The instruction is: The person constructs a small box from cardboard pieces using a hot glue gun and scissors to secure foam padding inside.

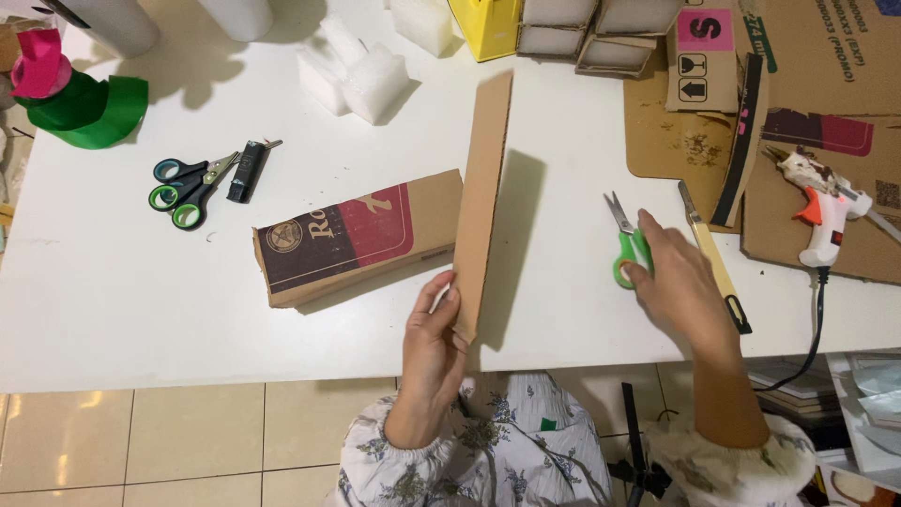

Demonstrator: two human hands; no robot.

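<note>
My left hand (434, 340) pinches the near end of a long cardboard strip (482, 192), thumb on one face, fingers behind & mostly hidden; strip stands on edge on the white table (113, 300), running away from me. My right hand (678, 282) lies over the green-handled scissors (627, 246): fingers cover most of the handle, blades poke out beyond, can't tell if I've actually closed on it. Printed cardboard box (357, 239) lies flat just left of the strip, far end hidden behind it. Yellow box cutter (713, 258) just right of my hand, partly covered by the wrist. Glue gun (821, 207) on cardboard sheets further right, cord cut off under the table edge. Another pair of scissors (188, 183) well apart, left.
</note>
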